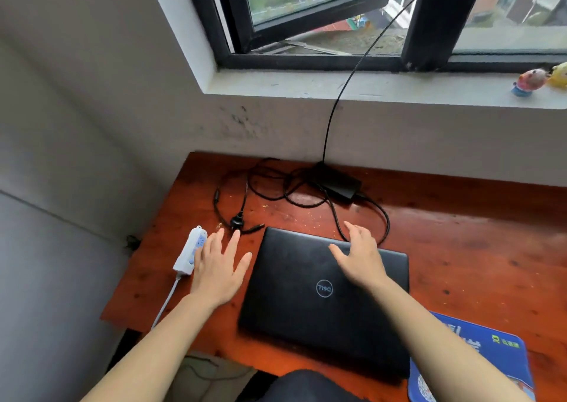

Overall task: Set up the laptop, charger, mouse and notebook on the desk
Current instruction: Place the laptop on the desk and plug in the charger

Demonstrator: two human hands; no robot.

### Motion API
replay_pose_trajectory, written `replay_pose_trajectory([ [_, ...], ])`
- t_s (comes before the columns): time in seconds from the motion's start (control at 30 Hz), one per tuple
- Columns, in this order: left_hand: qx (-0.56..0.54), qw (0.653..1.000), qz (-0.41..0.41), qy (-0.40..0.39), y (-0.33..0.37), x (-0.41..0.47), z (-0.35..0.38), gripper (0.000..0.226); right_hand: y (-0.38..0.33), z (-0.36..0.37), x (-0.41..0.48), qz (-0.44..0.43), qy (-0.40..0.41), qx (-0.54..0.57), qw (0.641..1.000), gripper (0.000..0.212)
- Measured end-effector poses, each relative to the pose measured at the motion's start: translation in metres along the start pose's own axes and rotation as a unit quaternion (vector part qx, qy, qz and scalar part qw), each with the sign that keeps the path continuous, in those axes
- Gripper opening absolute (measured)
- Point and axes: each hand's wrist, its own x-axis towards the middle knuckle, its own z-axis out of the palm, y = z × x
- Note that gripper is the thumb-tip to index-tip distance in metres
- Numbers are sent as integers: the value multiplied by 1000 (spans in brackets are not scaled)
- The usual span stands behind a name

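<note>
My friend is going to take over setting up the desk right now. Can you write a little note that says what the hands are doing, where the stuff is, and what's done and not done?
Left hand: open, empty, over the desk beside the white power strip.
Right hand: open, empty, over the far edge of the laptop.
Laptop: on the desk, lid closed.
Charger: brick at the back of the desk, cables loose; its plug lies near the power strip, not plugged in.
Blue mouse pad: at the near right corner.
Mouse and notebook: not in view.
Left to do: plug in the charger, connect and open the laptop, place the mouse and notebook.
</note>
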Motion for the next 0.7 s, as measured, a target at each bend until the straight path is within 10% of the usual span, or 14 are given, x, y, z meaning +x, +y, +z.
replay_pose_trajectory([
  [0.3, 68, 997, 3, -36, -56, 20, -1, 69, -47, 52, 8, -77, -47, -142, 986, 75],
  [0.7, -47, 970, 146, -188, -80, 97, 51, 62, -66, 142, 1, 65, -125, -290, 947, 95],
])
